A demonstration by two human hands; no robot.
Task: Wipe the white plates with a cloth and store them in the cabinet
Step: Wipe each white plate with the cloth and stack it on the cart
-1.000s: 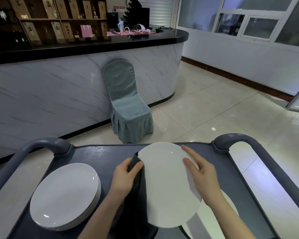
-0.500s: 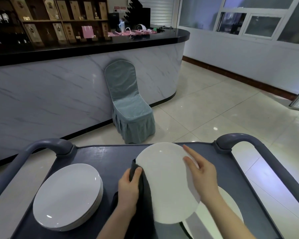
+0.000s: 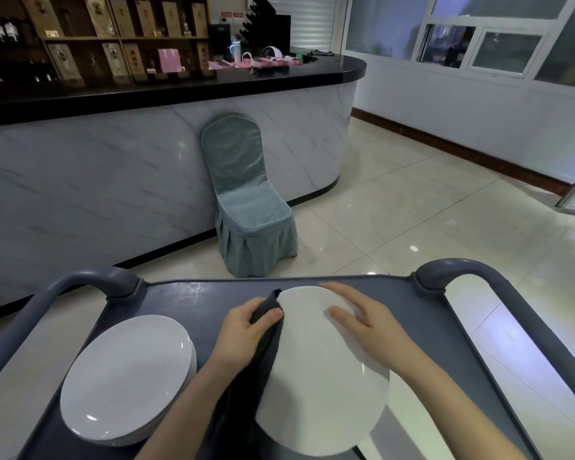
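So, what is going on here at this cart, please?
A person is wiping a white plate over a grey cart. The left hand grips a dark cloth against the plate's left edge. The right hand rests on the plate's face with straight fingers, steadying it. A stack of white plates lies on the cart's left side. No cabinet is in view.

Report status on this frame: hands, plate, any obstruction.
Left hand grips dark cloth at held plate edge. Right hand open, flat on plate. Plate stack left on cart. Nothing blocking.
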